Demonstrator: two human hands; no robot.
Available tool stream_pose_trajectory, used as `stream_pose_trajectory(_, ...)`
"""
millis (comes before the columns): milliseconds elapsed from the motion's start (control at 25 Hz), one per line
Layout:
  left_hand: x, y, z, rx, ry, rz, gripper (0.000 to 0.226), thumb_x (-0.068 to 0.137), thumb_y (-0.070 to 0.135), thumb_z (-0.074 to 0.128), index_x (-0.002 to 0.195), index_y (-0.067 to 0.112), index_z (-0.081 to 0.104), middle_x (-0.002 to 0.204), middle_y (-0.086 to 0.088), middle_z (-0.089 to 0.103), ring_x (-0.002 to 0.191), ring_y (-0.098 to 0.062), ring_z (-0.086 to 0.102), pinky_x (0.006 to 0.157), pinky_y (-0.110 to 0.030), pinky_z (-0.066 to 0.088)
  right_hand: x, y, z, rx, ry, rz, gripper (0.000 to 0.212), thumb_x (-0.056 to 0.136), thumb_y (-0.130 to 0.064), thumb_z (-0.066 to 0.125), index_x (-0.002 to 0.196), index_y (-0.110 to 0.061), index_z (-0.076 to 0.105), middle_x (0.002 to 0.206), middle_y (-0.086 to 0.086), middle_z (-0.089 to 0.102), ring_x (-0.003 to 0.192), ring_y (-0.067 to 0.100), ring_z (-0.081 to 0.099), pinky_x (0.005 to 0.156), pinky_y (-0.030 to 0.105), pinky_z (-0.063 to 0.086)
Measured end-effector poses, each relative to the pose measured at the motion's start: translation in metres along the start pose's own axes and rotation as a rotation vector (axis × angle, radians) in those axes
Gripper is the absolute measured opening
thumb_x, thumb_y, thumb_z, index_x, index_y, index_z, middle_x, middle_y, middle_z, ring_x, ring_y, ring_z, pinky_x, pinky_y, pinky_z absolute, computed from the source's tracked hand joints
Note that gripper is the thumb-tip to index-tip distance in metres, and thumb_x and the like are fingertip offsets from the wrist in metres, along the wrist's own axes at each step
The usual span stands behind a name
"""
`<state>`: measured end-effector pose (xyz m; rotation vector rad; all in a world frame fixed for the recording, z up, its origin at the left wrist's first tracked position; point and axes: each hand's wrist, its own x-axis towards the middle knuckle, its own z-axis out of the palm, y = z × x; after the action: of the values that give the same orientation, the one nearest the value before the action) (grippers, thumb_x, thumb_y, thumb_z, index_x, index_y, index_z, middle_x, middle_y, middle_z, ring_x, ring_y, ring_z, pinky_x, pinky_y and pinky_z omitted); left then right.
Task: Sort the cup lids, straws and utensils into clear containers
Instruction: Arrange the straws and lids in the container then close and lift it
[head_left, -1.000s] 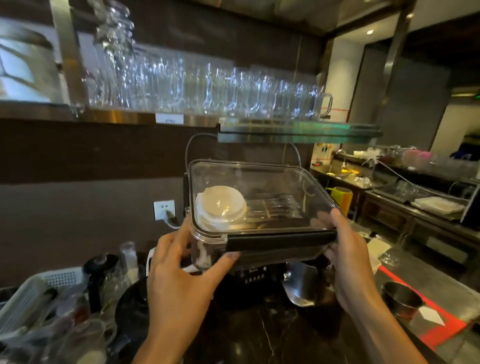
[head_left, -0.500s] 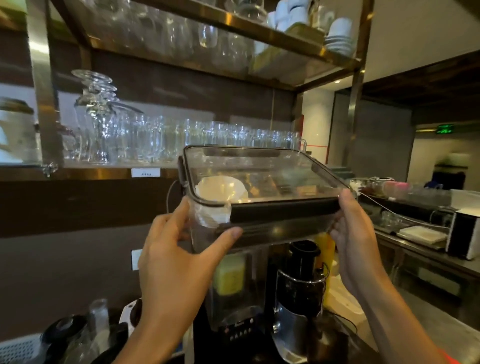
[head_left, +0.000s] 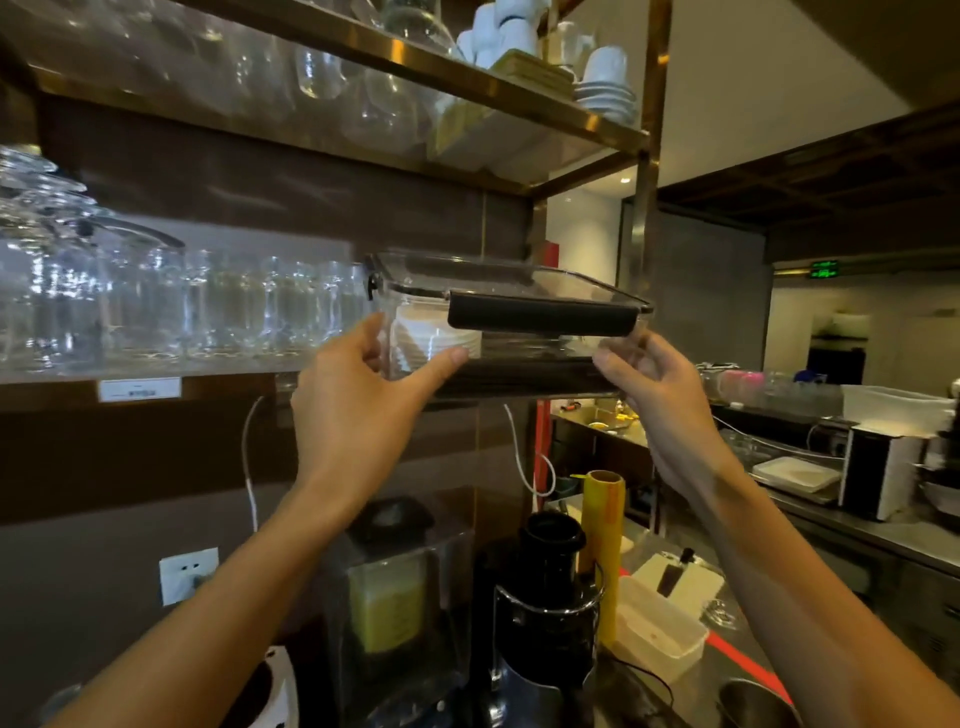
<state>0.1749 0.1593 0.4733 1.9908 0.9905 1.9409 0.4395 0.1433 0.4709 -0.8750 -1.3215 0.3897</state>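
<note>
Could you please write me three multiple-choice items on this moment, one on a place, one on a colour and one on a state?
1. Where is the clear container?
A. on the counter
B. held up at the level of the glass shelf
C. inside the blender

2. What colour is the clasp on the container's near side?
A. black
B. red
C. white

3. How is the container held?
A. by the left hand alone
B. by nobody
C. by the left hand and the right hand, lid closed

Answers:
1 B, it is level with the shelf of glasses.
2 A, the long clasp is black.
3 C, one hand grips each end.
</note>
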Motion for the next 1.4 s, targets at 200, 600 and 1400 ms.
stream_pose_trajectory(200,0.05,-0.02,0.054,-0.03,-0.147,-0.001,0.043,0.086,0.036,0.079,0.123,0.035,0.058,0.09,0.019,0.067,0.083,0.016,0.064,0.076,-0.009,0.052,0.062,0.034,-0.032,0.052,0.09,0.054,0.044,0.094,-0.028,0.073,0.135,-0.019,0.058,0.124,-0.004,0.073,0.121,0.013,0.066,0.112,0.047,0.047)
stream_pose_trajectory(600,0.105,-0.061,0.149,0.058,-0.206,-0.016,0.054,0.091,0.033,0.075,0.136,0.009,0.058,0.101,-0.006,0.066,0.094,-0.023,0.066,0.08,-0.032,0.056,0.161,0.101,-0.075,-0.036,0.047,0.136,0.049,0.095,-0.035,0.071,0.139,-0.019,0.056,0.135,0.003,0.068,0.13,0.024,0.06,0.116,0.057,0.041)
stream_pose_trajectory(1400,0.123,-0.093,0.181,0.33,-0.213,0.047,0.043,0.091,0.036,0.074,0.126,0.013,0.065,0.108,0.0,0.071,0.091,-0.019,0.069,0.081,-0.039,0.06,0.199,0.159,-0.064,-0.245,0.131,0.17,0.054,0.099,-0.021,0.068,0.15,-0.013,0.05,0.146,0.009,0.059,0.135,0.028,0.054,0.109,0.043,0.048)
